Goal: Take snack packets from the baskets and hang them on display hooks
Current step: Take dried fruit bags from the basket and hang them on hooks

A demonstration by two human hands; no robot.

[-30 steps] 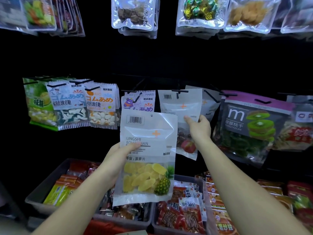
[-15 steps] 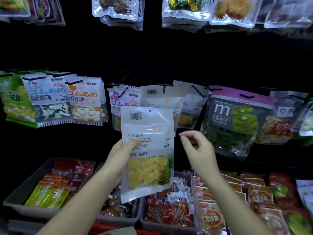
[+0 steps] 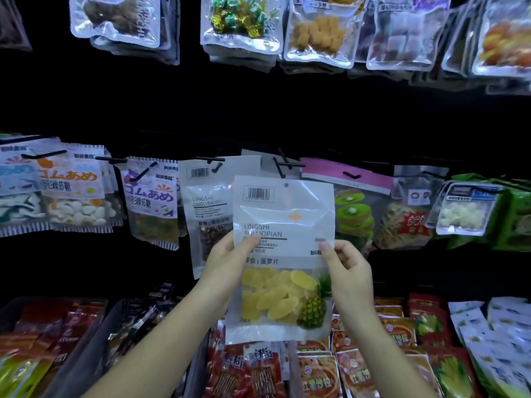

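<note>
I hold a white and clear pineapple slice packet (image 3: 283,254) upright in front of the display wall. My left hand (image 3: 227,271) grips its left edge and my right hand (image 3: 349,271) pinches its right edge. Its hang hole near the top sits just below a black display hook (image 3: 280,168). Behind it hangs a similar white packet (image 3: 205,214) of dark dried fruit on another hook (image 3: 211,160). Grey baskets (image 3: 86,357) of red and orange snack packets (image 3: 253,369) lie below.
Gummy packets (image 3: 74,191) hang on hooks to the left, a purple-topped kiwi packet (image 3: 353,205) and green packets (image 3: 514,214) to the right. A higher row of clear packets (image 3: 238,21) hangs overhead. White packets (image 3: 494,340) lie at the lower right.
My right hand came down from the hanging packet and took hold of the pineapple packet's right edge. The packet rose toward the hooks, and the view shifted right.
</note>
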